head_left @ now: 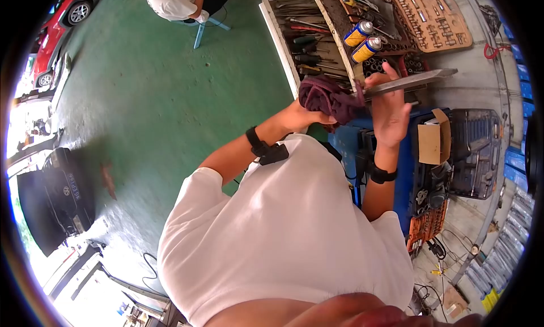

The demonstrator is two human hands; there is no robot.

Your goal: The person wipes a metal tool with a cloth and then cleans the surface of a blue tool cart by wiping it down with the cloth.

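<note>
My left hand (303, 116) is closed around a bunched maroon cloth (327, 97). From the cloth a long, flat steel bar with a tapered, pointed tip (416, 82) reaches to the right; its other end is hidden in the cloth. My right hand (390, 114) is raised with palm up and fingers apart, and the bar crosses in front of its fingers. Whether the bar rests on that palm I cannot tell. Just beyond the hands stands an open drawer (277, 49) full of screwdrivers and other long tools.
Two yellow-and-blue spray cans (359, 33) stand on the tool-covered cabinet top. A socket board (433, 15) lies behind them. At right are an open cardboard box (435, 137) and a black tool case (479, 151). A person (173, 3) sits on a blue stool (198, 37); a red car (59, 21) is far left.
</note>
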